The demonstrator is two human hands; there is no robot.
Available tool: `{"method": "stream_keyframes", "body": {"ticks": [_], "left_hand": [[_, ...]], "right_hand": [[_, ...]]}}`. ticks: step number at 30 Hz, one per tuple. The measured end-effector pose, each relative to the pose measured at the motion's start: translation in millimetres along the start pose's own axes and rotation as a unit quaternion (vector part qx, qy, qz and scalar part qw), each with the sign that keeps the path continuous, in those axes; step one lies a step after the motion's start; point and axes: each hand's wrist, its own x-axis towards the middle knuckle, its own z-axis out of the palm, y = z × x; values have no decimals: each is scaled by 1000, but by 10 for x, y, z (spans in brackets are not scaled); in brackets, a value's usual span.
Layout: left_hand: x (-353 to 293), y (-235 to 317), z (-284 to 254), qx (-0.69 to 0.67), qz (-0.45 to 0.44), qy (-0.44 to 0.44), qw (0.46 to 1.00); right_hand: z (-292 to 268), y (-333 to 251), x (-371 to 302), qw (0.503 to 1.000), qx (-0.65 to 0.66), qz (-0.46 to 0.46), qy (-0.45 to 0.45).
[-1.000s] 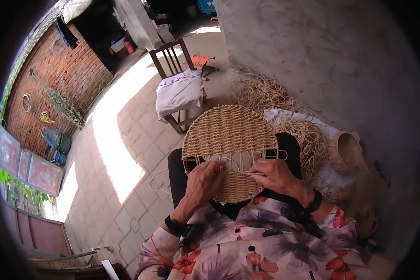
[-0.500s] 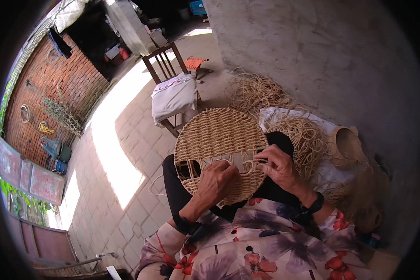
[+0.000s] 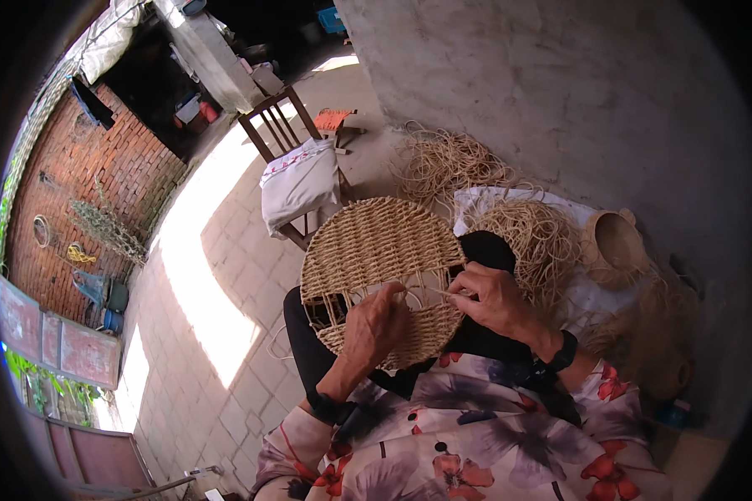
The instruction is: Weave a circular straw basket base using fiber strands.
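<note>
A round panel woven of straw-coloured cord rests on my lap, tilted up at its far side. Across its middle runs an open gap where only bare upright strands show. Over this gap, my left hand is closed, its fingertips at the gap's far edge and partly hidden from view. My right hand pinches a thin pale cord at the panel's right rim. Between the two hands the cord runs nearly straight, with a small loop near my left fingers.
Loose cord lies heaped on a white cloth to the right, beside a round tan vessel. Another cord pile is by the grey wall. Ahead stand a wooden chair with a pale cushion and a low orange-topped stool.
My right hand has drawn slightly away from my left, and the cord between them is straighter. My left hand has shifted up a little along the gap. The whole view has turned slightly.
</note>
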Motion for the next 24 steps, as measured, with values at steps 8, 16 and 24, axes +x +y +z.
{"method": "stream_keyframes", "body": {"ticks": [8, 16, 24], "left_hand": [[94, 82, -115, 128, 79, -102, 983], [201, 319, -92, 127, 123, 15, 984], [254, 191, 259, 46, 115, -109, 986]], "right_hand": [[-261, 147, -175, 994, -41, -80, -67], [-345, 261, -248, 995, 11, -84, -44], [-318, 513, -269, 945, 307, 114, 8]]}}
